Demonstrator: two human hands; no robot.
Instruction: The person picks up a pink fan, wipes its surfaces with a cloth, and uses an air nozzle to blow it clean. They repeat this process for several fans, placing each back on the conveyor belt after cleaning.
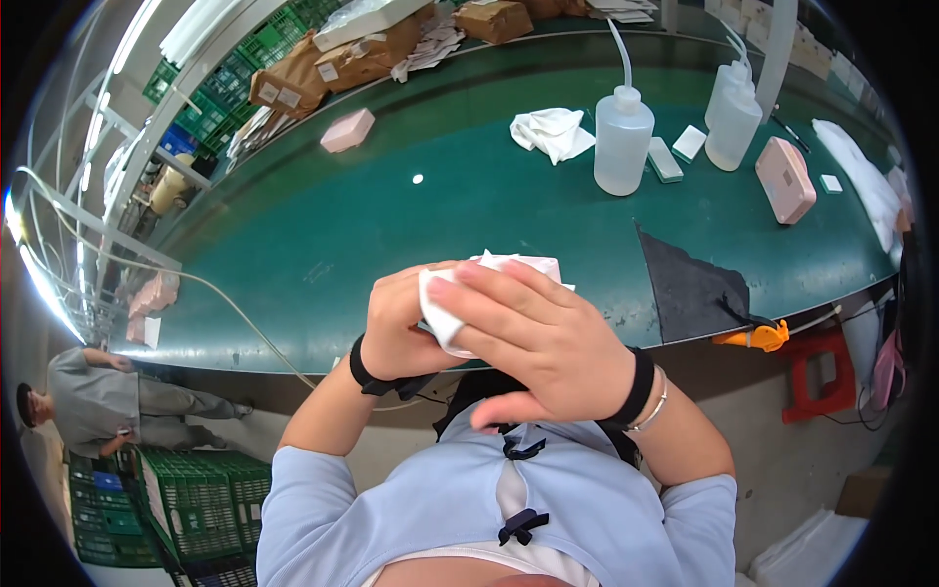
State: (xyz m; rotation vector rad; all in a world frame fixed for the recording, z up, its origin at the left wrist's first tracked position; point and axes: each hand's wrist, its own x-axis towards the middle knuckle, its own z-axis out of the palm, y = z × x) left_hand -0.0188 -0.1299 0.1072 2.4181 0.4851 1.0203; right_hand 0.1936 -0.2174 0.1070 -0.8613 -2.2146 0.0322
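Head view: at the near edge of a green table [323, 245], the right hand [548, 338] lies with fingers straight and thumb apart against a white cloth [441, 323], which is between both hands. The left hand [399, 318] is beside it, its fingers mostly hidden, grip impossible to tell. Beyond stands a clear bottle [623, 147], upright, near a crumpled rag [550, 133].

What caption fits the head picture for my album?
White cloth between left hand and right hand, at a green table.
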